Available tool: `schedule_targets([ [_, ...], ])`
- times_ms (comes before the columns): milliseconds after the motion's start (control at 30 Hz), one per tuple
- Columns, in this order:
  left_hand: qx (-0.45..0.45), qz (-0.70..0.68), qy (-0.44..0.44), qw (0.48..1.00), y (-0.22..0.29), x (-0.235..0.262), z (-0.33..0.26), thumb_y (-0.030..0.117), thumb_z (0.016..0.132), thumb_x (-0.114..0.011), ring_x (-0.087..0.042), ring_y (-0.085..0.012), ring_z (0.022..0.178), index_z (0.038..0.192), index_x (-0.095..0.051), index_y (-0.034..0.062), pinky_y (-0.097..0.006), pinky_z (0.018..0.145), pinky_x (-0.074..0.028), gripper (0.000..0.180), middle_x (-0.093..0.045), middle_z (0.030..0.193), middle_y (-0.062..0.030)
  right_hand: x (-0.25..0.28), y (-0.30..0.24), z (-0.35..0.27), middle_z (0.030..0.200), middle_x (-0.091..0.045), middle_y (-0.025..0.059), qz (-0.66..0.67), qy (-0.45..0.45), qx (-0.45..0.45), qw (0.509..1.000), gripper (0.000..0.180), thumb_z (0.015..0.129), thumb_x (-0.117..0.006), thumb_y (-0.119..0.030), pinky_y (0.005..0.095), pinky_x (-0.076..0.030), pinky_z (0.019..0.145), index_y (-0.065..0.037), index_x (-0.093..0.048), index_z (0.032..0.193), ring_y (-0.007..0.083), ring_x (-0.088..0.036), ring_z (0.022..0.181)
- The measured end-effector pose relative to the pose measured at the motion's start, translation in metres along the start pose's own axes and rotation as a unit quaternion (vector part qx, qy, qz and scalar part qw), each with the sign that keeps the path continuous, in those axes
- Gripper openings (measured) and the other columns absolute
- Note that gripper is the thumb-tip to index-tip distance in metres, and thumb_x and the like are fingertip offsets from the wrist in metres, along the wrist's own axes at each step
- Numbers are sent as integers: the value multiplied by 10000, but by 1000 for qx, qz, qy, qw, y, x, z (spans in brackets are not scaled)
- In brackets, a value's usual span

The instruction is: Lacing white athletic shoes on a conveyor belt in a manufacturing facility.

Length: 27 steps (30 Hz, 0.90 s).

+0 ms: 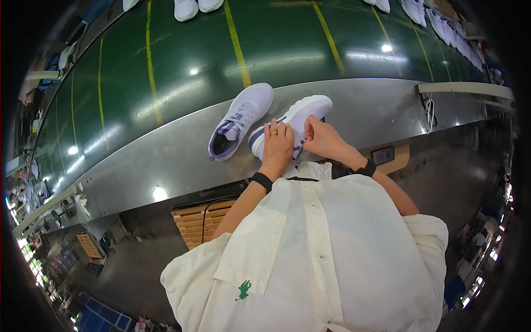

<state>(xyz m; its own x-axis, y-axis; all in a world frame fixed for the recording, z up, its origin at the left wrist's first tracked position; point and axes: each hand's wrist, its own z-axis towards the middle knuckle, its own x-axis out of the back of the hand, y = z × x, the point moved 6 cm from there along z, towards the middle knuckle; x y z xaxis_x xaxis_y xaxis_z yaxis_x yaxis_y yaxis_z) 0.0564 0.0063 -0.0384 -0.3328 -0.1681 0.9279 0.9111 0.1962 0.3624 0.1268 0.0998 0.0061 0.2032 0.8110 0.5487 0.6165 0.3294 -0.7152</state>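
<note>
Just beyond the cream shirt [354, 249], the left hand [278, 145] grips a tilted pale-lavender shoe with a white sole [313, 107], fingers bent over its near-left half. The right hand [326, 143] curls against its near side; whether it pinches anything is hidden. The shoe's long axis slants far-right on the silver metal tabletop [177, 149], its matching lavender mate [253, 108] just left.

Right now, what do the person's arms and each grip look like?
Loose cream sleeves leave both forearms bare. A black band circles the left wrist, another black band the right. The left grip wears a gold-coloured ring. I see no ring on the right grip.
</note>
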Motion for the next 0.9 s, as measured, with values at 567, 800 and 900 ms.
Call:
schedule_targets([
  [567,135,-228,-117,957,-56,-15,30,139,753,-559,-531,-370,950,1015,-498,38,-420,785,-427,287,-560,996,-188,-23,66,11,716,-576,26,248,263,-60,930,180,721,-624,-44,229,-458,580,-42,-490,841,90,-560,627],
  [800,154,-205,-86,963,-51,-11,26,168,755,-584,-574,-372,904,1053,-514,67,-407,752,-449,323,-616,921,-183,-20,50,11,711,-591,38,222,249,-48,941,197,715,-633,-57,246,-469,616,-45,-496,855,116,-588,653],
  [900,187,-194,-103,957,-50,-11,23,148,743,-591,-571,-372,906,1078,-496,47,-424,760,-444,363,-606,944,-203,-20,46,14,680,-581,56,188,246,-29,951,202,708,-617,-50,283,-466,598,-49,-491,865,170,-595,641],
])
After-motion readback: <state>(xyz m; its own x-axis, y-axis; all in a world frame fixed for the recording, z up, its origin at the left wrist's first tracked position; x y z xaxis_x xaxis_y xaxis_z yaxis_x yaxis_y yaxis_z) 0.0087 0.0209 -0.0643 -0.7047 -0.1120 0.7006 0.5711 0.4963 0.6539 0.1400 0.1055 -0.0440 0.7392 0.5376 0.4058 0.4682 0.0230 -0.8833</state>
